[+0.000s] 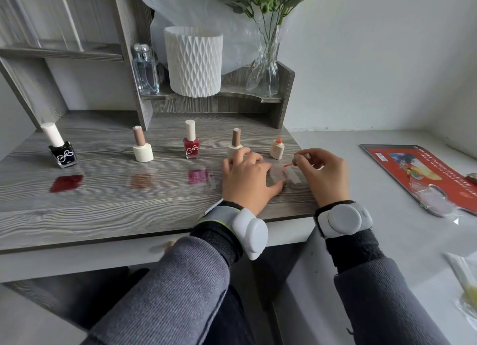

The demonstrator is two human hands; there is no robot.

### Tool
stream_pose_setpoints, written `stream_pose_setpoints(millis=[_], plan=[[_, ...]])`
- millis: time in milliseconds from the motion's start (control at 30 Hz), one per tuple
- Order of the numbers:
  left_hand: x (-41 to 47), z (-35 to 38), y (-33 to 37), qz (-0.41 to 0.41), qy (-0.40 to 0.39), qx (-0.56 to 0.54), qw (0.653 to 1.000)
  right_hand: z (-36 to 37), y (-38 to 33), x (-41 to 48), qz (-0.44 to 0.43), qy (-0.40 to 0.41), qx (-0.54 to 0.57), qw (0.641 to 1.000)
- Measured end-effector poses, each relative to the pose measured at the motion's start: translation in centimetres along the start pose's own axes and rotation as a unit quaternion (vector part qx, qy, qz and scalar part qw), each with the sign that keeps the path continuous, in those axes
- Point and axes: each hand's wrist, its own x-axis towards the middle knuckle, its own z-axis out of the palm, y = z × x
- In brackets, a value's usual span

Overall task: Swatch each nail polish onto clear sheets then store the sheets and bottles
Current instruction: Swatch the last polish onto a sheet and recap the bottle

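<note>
Several nail polish bottles stand in a row on the wooden desk [103, 210]: a black one [62, 154], a cream one [142, 152], a red one [191, 147], another cream one [234, 146] partly behind my left hand, and an open orange-necked one [277, 150]. Clear sheets with swatches lie in front: dark red [66, 183], brown [141, 181], pink [198, 176]. My left hand [245, 179] presses flat on a clear sheet [284, 175]. My right hand [322, 174] pinches the brush cap, its orange tip [287, 165] touching that sheet.
A red paper palette pad [418, 174] and plastic wrappers lie on the white table to the right. On the shelf behind stand a white ribbed vase [193, 60], a glass perfume bottle [145, 71] and a glass flower vase [263, 73].
</note>
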Motion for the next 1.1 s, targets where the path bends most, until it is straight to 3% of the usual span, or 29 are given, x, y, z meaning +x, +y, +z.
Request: stream_pose_setpoints(millis=[467,867,1000,1100], plan=[[-0.1,-0.3,0.1,0.000,-0.005,0.012,1.000,0.6,-1.6,1.2,0.012,0.037,0.089,0.995],[0.0,-0.4,0.5,0.026,0.064,-0.016,0.997,1.3,-2.0,2.9,-0.075,0.045,0.019,0.996],[0.2,-0.9,0.7,0.023,0.042,-0.062,0.997,2.2,-1.8,3.7,-0.093,0.072,0.021,0.993],[1.4,-1.6,1.9,-0.046,-0.013,-0.194,0.980,2.7,-1.3,4.2,-0.099,0.087,0.028,0.991]])
